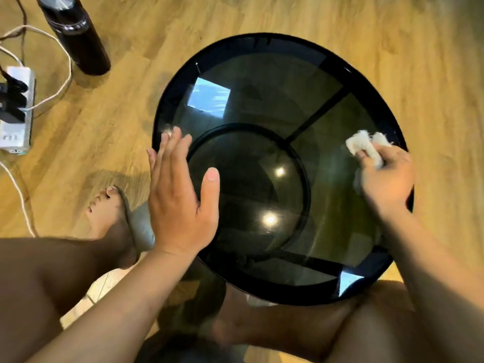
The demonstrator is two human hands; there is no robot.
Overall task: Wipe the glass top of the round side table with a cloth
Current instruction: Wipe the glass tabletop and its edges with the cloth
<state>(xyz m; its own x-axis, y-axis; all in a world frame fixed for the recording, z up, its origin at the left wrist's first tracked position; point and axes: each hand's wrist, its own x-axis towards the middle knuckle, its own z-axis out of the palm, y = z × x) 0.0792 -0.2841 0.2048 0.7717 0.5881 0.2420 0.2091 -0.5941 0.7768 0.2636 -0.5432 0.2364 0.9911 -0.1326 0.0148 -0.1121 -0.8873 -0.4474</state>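
Here, in the head view, two bare forearms reach up from the bottom of the frame. The left one runs diagonally from the lower left, and the left hand (pixel 180 203) stands at the left edge of the round glass tabletop (pixel 262 100), its fingers pointing toward the top of the frame. The right forearm comes in from the lower right, with the right hand (pixel 385 179) at the right edge of the tabletop, slightly blurred.

The dark tinted glass sits in a black rim and fills the centre of the frame. Bright reflections show on it, and a smaller black ring (pixel 301 163) and dark bars show through it. Below is a wooden floor (pixel 392 35). A black bottle (pixel 76 35) stands in the upper left. At the left edge lies a white power strip (pixel 17 108) with black plugs and a looping white cable (pixel 60 61). A bare foot (pixel 110 210) rests left of the table, and bare knees fill the lower corners.

The left hand is flat, with straight fingers close together and the thumb spread wide. Whether it touches the glass cannot be told. The right hand's fingers curl around a crumpled white cloth (pixel 362 146), which sticks out above the knuckles against the glass near the right rim.
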